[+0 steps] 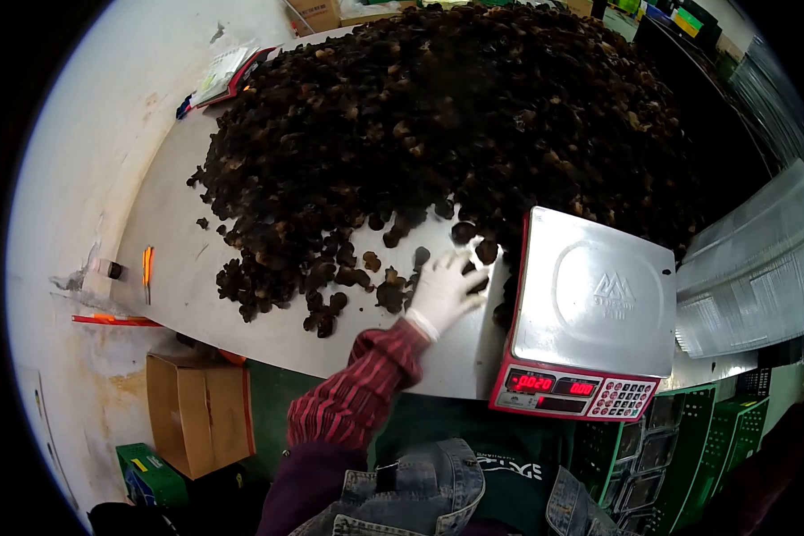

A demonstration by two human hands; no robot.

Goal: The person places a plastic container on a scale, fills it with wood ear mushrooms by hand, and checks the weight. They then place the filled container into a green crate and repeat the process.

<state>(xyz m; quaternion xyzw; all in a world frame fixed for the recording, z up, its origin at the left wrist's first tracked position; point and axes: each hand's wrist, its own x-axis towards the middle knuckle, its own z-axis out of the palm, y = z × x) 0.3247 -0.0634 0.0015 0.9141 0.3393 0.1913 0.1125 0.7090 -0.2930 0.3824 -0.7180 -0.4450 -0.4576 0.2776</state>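
My left hand [442, 290], in a white glove, is over the metal table [393, 362] at the front edge of a large heap of dark mushroom pieces [420, 116]. Its fingers are apart, with dark pieces beside and beneath them; none is clearly gripped. To the right of the hand stands a red scale [598, 308] with a bare silver plate and lit red digits. Loose pieces [326, 313] lie left of the hand. My right hand is not in view; a dark, dim sleeve [764, 473] shows at the lower right.
Clear plastic sheets or bags [759, 268] are at the right. Below the table are a cardboard box [201, 415] on the left and green crates [724, 447] on the right. A notepad [226, 76] lies at the back left, by the white wall [71, 179].
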